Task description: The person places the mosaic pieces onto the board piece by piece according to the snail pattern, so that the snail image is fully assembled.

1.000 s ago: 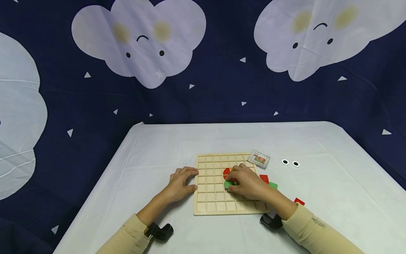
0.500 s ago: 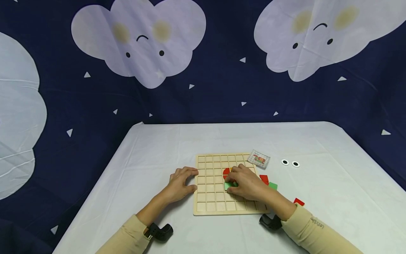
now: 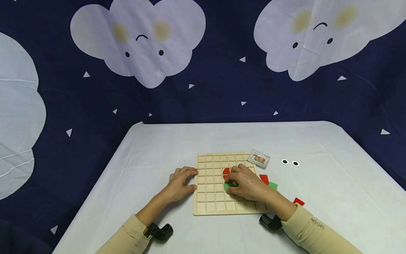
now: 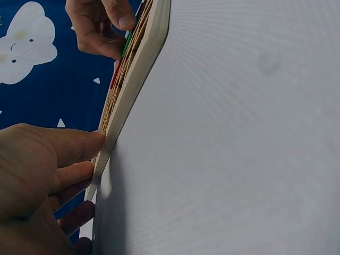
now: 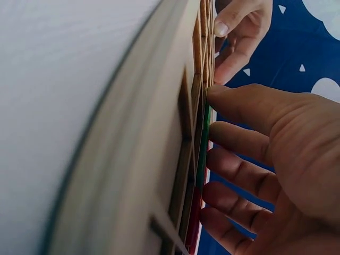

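Observation:
A square wooden grid board [image 3: 210,196] lies on the white table. My left hand [image 3: 181,183] rests at its left edge, thumb and fingertips touching the rim; the left wrist view shows them against the wooden side [image 4: 139,69]. Over the board's middle, my right hand [image 3: 246,181] holds a flat green tile [image 3: 227,186] between thumb and fingertips at the grid. Just beyond it, a red rounded piece [image 3: 226,172] sits in the grid, and a bit of yellow peeks out by the fingers. The right wrist view shows the green tile [image 5: 204,141] edge-on beside the fingertips; the palm hides part of the pieces.
A small pattern card [image 3: 258,158] overlaps the board's far right corner. To the right lie red [image 3: 264,179] and green [image 3: 272,185] tiles, another red tile [image 3: 299,201] by the right sleeve, and two round eye pieces [image 3: 285,162]. A cloud-printed dark blue cloth hangs behind.
The green tile shifts slightly under my right fingertips. My left hand stays at the board's edge, and the board and loose pieces keep their places.

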`<state>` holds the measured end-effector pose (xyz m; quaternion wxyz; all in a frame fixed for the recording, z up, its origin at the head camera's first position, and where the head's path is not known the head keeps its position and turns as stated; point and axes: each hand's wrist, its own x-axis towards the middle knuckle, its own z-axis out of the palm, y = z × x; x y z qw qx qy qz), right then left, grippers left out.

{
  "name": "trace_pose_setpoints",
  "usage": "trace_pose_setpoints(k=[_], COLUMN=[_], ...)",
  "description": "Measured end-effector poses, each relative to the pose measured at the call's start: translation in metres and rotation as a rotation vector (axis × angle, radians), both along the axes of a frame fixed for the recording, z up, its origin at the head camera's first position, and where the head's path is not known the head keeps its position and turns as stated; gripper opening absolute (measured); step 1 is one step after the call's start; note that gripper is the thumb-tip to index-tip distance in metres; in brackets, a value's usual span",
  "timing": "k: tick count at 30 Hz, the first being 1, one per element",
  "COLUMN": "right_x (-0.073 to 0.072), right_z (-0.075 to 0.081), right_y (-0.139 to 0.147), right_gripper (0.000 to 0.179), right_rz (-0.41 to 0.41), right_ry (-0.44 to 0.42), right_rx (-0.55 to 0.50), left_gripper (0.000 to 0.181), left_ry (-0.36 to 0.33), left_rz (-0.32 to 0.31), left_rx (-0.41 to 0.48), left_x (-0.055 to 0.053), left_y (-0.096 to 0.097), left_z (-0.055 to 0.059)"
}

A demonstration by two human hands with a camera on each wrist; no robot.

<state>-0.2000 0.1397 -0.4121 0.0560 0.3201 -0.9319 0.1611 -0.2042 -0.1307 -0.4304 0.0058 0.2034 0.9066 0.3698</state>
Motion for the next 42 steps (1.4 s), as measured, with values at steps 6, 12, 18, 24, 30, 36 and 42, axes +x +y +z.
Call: trace_pose_setpoints(k=[6,12,18,24,30,36,42], right_x=[0.0,0.003,0.008,0.026,0.046,0.059,0.065], right_z=[0.002,0.009,0.019,0.024,0.015,0.004,-0.003], right_y=[0.0,0.012,0.049,0.097,0.137,0.162,0.174], right_gripper=[0.018,0.02,0.018,0.022,0.026,0.025,0.027], right_rz=[-0.02,-0.078,-0.156,-0.252,-0.325,-0.326,-0.283], right_ry=[-0.013,-0.013,0.014,-0.023,-0.124,-0.096,-0.033], right_rx=[-0.021,-0.073,-0.093,-0.071,-0.017,-0.016,-0.031], left_gripper=[0.043,0.044,0.043,0.043,0.044,0.044,0.044], left_ry=[0.003,0.008,0.018,0.018,0.022,0.021,0.021], left_rz=[-0.001,-0.01,-0.007,-0.009,-0.008,-0.002,-0.004], left_rx=[-0.003,0.0,-0.004,-0.013,-0.017,-0.017,-0.013], left_x=[0.0,0.0,0.0,0.0,0.0,0.0,0.001], left_y=[0.0,0.001,0.001,0.0,0.0,0.0,0.0], left_z=[0.0,0.001,0.001,0.001,0.001,0.001,0.001])
